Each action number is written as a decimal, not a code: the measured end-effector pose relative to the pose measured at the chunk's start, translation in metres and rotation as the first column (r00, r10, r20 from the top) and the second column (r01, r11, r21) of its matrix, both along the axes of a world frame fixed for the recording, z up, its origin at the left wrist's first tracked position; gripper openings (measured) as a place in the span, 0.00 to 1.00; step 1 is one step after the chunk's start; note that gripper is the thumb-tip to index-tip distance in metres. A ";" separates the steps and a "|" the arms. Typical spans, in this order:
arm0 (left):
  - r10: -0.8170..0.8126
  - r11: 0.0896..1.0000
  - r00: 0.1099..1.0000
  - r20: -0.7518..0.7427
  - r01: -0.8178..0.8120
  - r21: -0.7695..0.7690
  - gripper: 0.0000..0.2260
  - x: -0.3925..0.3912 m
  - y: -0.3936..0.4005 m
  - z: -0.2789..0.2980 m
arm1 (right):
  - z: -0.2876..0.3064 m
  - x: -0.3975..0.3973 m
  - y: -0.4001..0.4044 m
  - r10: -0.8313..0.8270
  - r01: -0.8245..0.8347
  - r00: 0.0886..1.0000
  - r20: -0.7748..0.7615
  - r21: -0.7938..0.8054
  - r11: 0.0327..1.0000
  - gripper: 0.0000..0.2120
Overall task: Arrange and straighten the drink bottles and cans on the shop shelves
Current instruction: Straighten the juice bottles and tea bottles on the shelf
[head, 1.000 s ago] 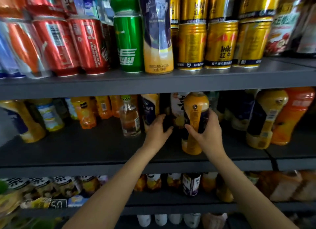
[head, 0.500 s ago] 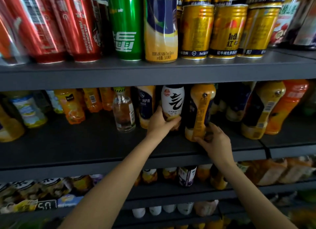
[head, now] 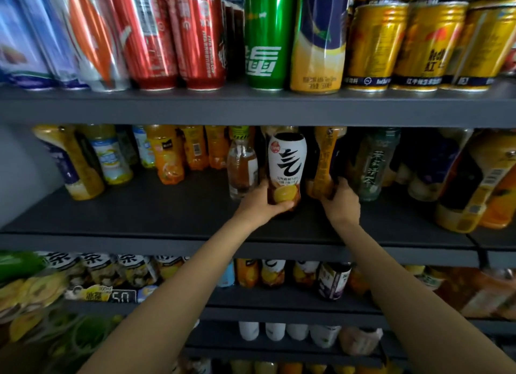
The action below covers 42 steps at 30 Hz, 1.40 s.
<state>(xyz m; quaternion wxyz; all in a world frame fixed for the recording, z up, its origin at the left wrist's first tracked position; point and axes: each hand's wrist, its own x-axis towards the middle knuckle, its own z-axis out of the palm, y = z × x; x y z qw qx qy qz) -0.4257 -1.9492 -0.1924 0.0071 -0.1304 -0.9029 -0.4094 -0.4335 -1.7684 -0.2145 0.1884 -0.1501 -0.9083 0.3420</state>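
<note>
Shelving of dark grey metal fills the view, and the middle shelf [head: 139, 206] is where both hands are seen. Above them, red cans [head: 170, 35], a green can [head: 266, 35] and gold cans [head: 405, 41] are lined up. The white-labelled bottle [head: 287, 167] is gripped low down by the left hand [head: 261, 203], thumb across its front, and stands upright just above that hand. A clear bottle [head: 242, 167] is seen just to the hand's left. The yellow bottle [head: 325, 161] is held at its base by the right hand [head: 342, 203], fingers curled round it. Compared with half a second ago, the left hand has been lowered on the white-labelled bottle, and the yellow bottle has been brought nearer upright.
</note>
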 end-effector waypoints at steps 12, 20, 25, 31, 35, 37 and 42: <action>0.209 0.974 0.803 -0.558 -0.220 0.050 0.10 0.100 -0.130 -0.092 | -0.090 0.126 -0.089 0.598 -0.581 0.787 -0.150 0.144 0.801 0.10; 0.355 0.923 0.907 -0.225 -0.378 -0.069 0.10 0.132 -0.205 -0.162 | -0.143 0.070 -0.189 0.544 -0.547 0.832 0.108 -0.004 0.837 0.38; 0.325 0.930 0.927 -0.190 -0.349 -0.112 0.10 0.144 -0.231 -0.169 | -0.135 0.044 -0.213 0.372 -0.375 0.894 0.249 -0.039 0.926 0.31; 0.294 0.950 0.946 -0.134 -0.305 -0.068 0.12 0.141 -0.222 -0.180 | -0.137 0.056 -0.223 0.249 -0.251 0.966 0.073 0.025 0.968 0.23; 0.302 0.949 0.947 -0.107 -0.309 -0.057 0.13 0.137 -0.205 -0.190 | -0.142 0.067 -0.215 0.270 -0.269 0.963 -0.011 0.015 0.963 0.32; 0.303 0.950 0.949 -0.086 -0.308 -0.047 0.13 0.135 -0.196 -0.196 | -0.145 0.076 -0.208 0.314 -0.314 0.949 -0.002 0.027 0.949 0.34; 0.203 0.978 0.979 0.007 -0.202 -0.044 0.28 0.137 -0.156 -0.197 | -0.138 0.111 -0.175 0.380 -0.383 0.923 -0.055 -0.058 0.922 0.27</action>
